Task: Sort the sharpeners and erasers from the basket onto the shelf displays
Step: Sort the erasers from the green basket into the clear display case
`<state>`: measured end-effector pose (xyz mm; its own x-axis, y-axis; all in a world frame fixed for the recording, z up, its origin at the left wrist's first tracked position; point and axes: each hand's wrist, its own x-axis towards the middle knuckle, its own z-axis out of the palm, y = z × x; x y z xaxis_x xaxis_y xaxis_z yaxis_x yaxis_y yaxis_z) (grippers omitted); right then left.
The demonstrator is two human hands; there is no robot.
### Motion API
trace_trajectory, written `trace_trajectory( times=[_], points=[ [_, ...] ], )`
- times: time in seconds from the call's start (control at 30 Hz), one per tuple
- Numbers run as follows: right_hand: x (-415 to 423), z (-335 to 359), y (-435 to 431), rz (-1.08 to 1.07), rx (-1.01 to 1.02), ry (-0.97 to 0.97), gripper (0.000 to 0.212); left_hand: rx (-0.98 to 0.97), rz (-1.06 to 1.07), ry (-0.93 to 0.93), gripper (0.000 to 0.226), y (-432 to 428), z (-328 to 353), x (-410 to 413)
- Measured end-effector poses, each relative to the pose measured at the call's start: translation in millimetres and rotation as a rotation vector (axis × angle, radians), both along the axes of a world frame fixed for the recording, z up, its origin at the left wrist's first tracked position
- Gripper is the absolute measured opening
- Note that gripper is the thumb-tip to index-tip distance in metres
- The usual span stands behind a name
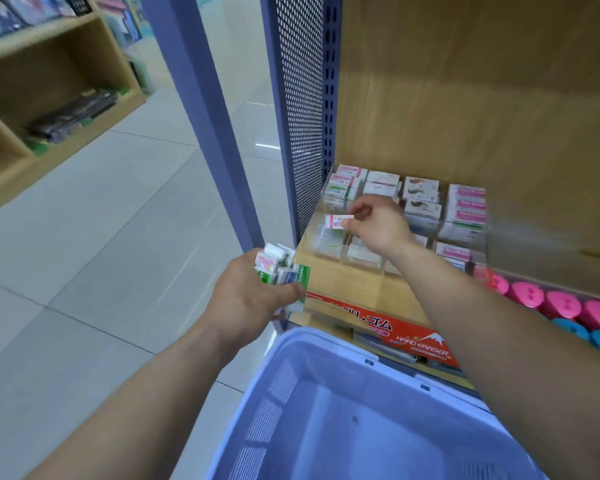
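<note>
right hand (pixel 374 225) pinches one eraser (pixel 338 221) by its end, over the front-left slot of the clear display (pixel 328 244). on that fingertip hold it could tip into the wrong slot. left hand (pixel 252 294) grips a loose bundle of erasers (pixel 284 271), at least four, beside the shelf. one could slide out, miss the basket (pixel 333 368) and hit the floor.

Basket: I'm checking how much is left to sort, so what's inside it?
The basket shows only bare floor with a small dark speck. The right arm covers its right side; the near end is out of frame.
</note>
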<state>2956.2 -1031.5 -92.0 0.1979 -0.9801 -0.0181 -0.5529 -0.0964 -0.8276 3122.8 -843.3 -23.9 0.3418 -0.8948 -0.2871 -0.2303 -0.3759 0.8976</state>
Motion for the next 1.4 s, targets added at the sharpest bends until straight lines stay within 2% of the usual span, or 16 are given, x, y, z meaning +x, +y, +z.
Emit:
trace_trajectory(
  times=[0.1, 0.27, 0.4, 0.47, 0.53, 0.6, 0.67, 0.77, 0.9, 1.03, 1.1, 1.27, 1.4],
  points=[
    [13.8, -3.8, -2.8, -0.004, -0.040, 0.097, 0.013, 0.007, -0.006, -0.008, 0.024, -2.0, -1.4, 0.2],
    [15.1, -7.3, 4.7, 0.195, -0.070, 0.261, 0.005, 0.004, -0.002, -0.012, 0.024, -3.6, -2.3, 1.7],
    [7.4, -0.3, 10.5, 0.287, -0.067, 0.340, 0.021, 0.002, -0.005, -0.024, 0.025, -1.9, -1.3, 2.5],
    [0.1, 10.9, 20.0, 0.227, -0.083, 0.262, 0.026, -0.003, -0.003, -0.008, 0.025, -1.1, 0.8, 0.8],
    [-9.8, 25.8, 41.3, 0.183, -0.103, 0.124, 0.021, -0.013, 0.012, 0.029, 0.025, 0.1, 4.7, -1.6],
    [-16.9, 39.6, 68.6, 0.220, -0.001, -0.084, 0.015, -0.021, 0.019, 0.059, 0.023, -1.7, 7.1, -3.0],
    [-24.1, 53.3, 96.7, 0.294, 0.149, -0.279, 0.019, -0.028, -0.002, 0.113, 0.022, -2.5, 11.6, -8.5],
    [-32.3, 65.4, 122.4, 0.318, 0.186, -0.394, 0.022, -0.039, -0.068, 0.166, 0.022, -1.4, 20.1, -22.4],
    [-44.6, 75.8, 135.3, 0.225, 0.173, -0.424, 0.020, -0.054, -0.166, 0.211, 0.023, 1.7, 30.9, -43.0],
    [-66.2, 81.8, 141.1, 0.158, 0.314, -0.561, 0.013, -0.080, -0.190, 0.194, 0.023, 5.5, 39.9, -56.1],
    [-77.2, 81.4, 144.8, 0.137, 0.338, -0.579, 0.017, -0.093, -0.213, 0.160, 0.022, 6.7, 42.7, -60.3],
    [-101.3, 73.6, 152.1, 0.146, 0.309, -0.466, 0.022, -0.015, -0.271, 0.082, 0.023, 7.9, 37.5, -59.6],
    [-119.2, 51.7, 145.7, 0.016, 0.345, -0.327, 0.019, 0.024, -0.292, -0.009, 0.024, 6.2, 28.1, -52.8]
  ],
)
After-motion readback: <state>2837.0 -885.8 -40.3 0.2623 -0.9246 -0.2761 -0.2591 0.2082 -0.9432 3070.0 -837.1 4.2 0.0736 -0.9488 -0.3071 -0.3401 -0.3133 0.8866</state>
